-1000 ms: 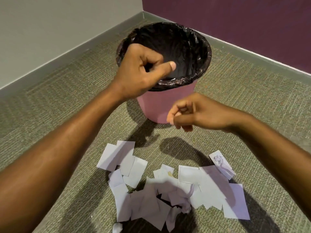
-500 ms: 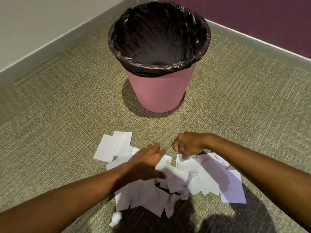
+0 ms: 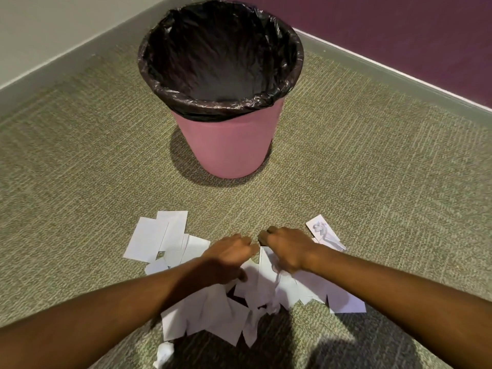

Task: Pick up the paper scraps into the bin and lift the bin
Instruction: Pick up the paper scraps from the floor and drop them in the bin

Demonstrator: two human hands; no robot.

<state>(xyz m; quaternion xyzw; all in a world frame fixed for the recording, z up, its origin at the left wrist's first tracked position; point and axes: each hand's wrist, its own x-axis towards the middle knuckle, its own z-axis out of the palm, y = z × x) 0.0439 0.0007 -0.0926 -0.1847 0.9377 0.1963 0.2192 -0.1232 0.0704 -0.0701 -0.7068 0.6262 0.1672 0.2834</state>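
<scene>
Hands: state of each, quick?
Left hand: curled onto paper scraps, grip cannot be told.
Right hand: closed, holding paper scraps.

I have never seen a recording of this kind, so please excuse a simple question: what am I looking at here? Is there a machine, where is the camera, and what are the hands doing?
There is no machine here: a person works with two bare hands. The camera is worn on the person's head and looks forward and down, so both arms enter from the bottom edge.

On the carpet a pink bin stands upright near the corner of the room, lined with a black bag. Nearer to the person lies a pile of white paper scraps, with a crumpled ball at its near edge.

Both hands are down on the pile. The right hand has curled fingers that seem to pinch a scrap. The left hand has bent fingers on the paper, but I cannot tell whether it grips anything. Nobody touches the bin.
</scene>
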